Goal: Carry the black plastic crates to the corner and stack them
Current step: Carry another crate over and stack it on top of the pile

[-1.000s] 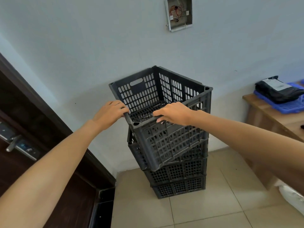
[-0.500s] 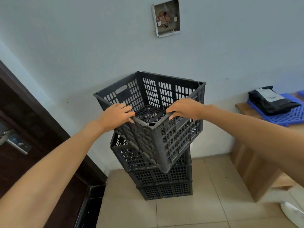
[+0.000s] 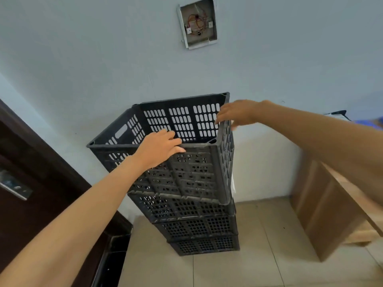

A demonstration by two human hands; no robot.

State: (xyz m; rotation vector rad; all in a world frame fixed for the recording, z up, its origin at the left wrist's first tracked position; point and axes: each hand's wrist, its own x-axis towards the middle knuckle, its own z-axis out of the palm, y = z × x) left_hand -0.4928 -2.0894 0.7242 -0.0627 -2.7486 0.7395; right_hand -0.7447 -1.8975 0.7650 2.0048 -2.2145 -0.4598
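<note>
Black plastic crate (image 3: 192, 175) sits atop the stack (image 3: 196, 226) against the wall. Left hand (image 3: 157, 149) rests on its near rim, fingers relaxed; right hand (image 3: 238, 113) hovers at the right rim, fingers loosely spread and grasping nothing.

**A:** How many black crates (image 3: 192, 175) do you count?

**B:** Four, all in one stack (image 3: 199, 226). One sits on top and three show as bands beneath it.

**A:** And hands?

**B:** Two, both at the top of the stack: one left hand (image 3: 159, 149) and one right hand (image 3: 238, 113).

**A:** What else is there to count?

**B:** One open wall box (image 3: 198, 22) above the stack. One dark door (image 3: 31, 162) to the left of the stack, with one metal plate (image 3: 15, 187) on it. One wooden counter (image 3: 323, 204) to the right of the stack.
</note>
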